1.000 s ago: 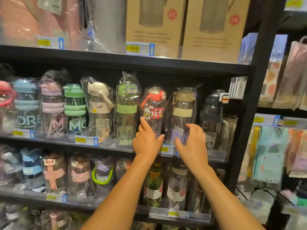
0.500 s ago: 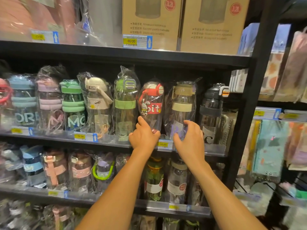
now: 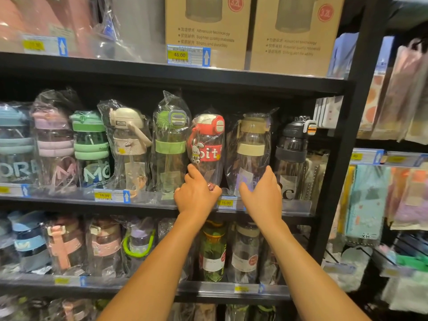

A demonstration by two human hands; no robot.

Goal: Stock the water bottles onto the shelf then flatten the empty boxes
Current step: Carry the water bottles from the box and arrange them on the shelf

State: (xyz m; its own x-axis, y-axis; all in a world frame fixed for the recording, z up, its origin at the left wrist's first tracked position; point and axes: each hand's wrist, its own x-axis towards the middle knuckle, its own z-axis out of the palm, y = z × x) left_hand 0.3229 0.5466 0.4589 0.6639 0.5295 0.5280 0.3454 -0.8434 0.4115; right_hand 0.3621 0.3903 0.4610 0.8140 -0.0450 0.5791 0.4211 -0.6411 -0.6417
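Plastic-wrapped water bottles stand in a row on the middle shelf. My left hand grips the base of the red-capped bottle, with the thumb on its right side and the forefinger up its left side. To the right, my right hand cups the lower part of the beige-capped bottle, thumb on the left and fingers up its right side. Both bottles stand upright at the shelf's front edge. No empty boxes are in view.
A black-capped bottle stands right of the beige one, and a green-capped bottle left of the red one. Brown jug boxes fill the shelf above. More bottles crowd the lower shelf. A black upright post bounds the right side.
Both hands have stayed on the lower parts of the same two bottles. The left fingers have curled a little tighter round the red-capped bottle. The view has shifted slightly.
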